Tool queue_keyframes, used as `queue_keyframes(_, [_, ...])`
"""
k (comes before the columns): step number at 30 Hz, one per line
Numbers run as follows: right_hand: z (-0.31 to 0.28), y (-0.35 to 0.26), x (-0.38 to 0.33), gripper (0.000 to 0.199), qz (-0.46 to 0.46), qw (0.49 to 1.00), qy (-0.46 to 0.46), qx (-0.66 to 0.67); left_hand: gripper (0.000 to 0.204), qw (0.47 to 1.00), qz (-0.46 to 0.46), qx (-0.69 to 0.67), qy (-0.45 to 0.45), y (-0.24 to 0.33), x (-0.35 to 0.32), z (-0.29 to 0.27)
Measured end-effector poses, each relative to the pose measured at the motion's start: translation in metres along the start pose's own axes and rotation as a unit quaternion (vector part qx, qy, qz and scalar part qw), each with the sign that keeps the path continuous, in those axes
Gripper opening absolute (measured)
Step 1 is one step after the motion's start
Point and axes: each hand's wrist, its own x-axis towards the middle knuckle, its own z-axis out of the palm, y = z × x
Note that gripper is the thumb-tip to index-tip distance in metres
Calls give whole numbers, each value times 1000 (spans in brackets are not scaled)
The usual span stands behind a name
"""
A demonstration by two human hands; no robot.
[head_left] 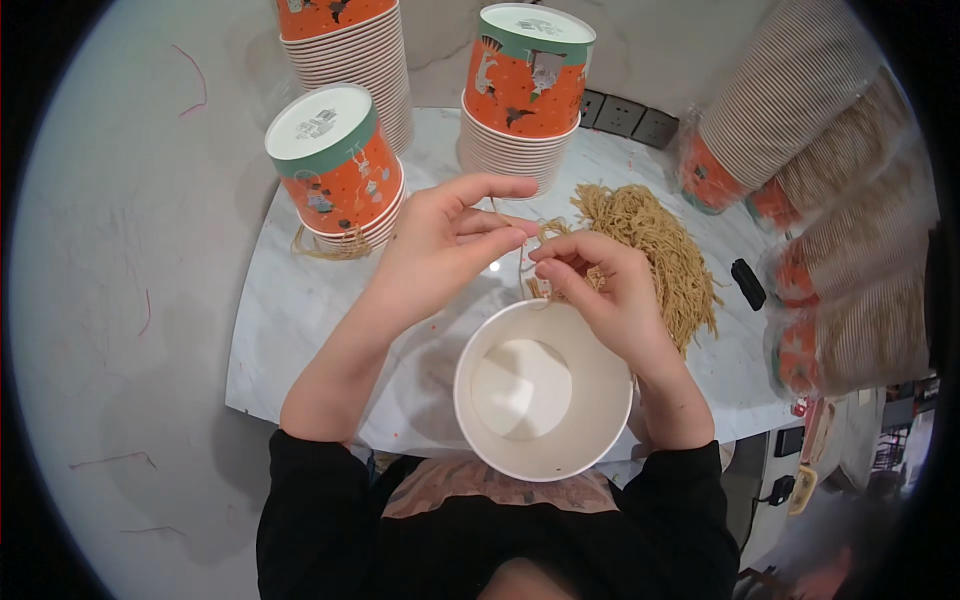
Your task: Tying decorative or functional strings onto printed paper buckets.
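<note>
A thin tan cord [521, 262] runs between both hands above the open white paper cup [543, 390], which sits at the near edge of the marble worktop [290, 310]. The left hand [440, 245] pinches the cord's upper end with its fingers curled, and the right hand [600, 285] pinches it lower down. Just behind the right hand lies a pile of tan cords [650, 250], with stacks of orange cups [340, 165] farther back.

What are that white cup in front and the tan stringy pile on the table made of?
The white cup looks like coated paperboard: thin rolled rim, smooth matte inside. The tan pile seems to be twisted paper or natural fibre cord, dull and kinked; which one is unclear. The tabletop looks like glossy marble or a marble-look laminate, grey-veined.
</note>
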Motion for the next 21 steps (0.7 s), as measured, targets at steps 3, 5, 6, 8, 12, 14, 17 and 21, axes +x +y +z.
queue_keyframes(3, [0, 2, 1, 15, -6, 999, -12, 36, 39, 1000, 20, -21, -3, -4, 1, 2])
queue_keyframes(5, [1, 3, 2, 14, -22, 998, -35, 37, 40, 999, 38, -36, -4, -6, 0, 3])
queue_keyframes(6, [1, 2, 2, 14, -20, 998, -45, 45, 38, 998, 57, -33, -3, -7, 1, 4])
queue_keyframes(8, [1, 2, 1, 13, -17, 997, -55, 52, 36, 997, 75, -31, -2, -9, 1, 3])
queue_keyframes(12, [-4, 1, 2, 12, 6, 992, -38, 118, 32, 993, -54, 51, -94, -1, 3, -12])
queue_keyframes(14, [-5, 1, 3, 12, 18, 991, -37, 129, 33, 980, -136, 30, -142, 6, 3, -18])
queue_keyframes(17, [-4, 1, 4, 13, 5, 992, -43, 122, 35, 978, -144, 29, -146, 9, 0, -23])
queue_keyframes(21, [-3, 5, 3, 13, 5, 993, -34, 110, 43, 990, -11, 99, -97, 7, -4, -25])
